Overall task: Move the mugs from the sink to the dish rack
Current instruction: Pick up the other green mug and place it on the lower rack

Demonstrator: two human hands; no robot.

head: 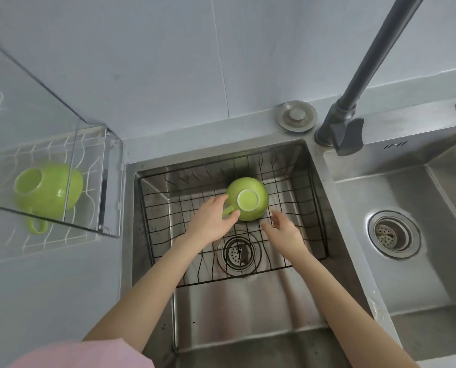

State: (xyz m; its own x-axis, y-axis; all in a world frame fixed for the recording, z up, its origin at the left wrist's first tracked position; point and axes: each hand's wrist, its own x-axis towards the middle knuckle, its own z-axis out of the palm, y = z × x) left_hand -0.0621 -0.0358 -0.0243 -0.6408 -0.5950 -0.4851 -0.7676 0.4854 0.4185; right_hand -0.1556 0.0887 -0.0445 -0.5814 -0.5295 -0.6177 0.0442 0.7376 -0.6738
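Two hands in sink | left hand [213, 221] pinching mug [248, 199] handle | right hand [284, 229] open beside

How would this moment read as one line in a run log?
left hand: on handle of upturned mug in sink | right hand: open, beside it | second mug: in dish rack

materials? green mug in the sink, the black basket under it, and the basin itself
Green mug: likely glazed ceramic; glossy, with a pale unglazed-looking foot ring.
Black basket: thin wire grid, probably coated metal.
Basin: stainless steel; brushed grey sheen.
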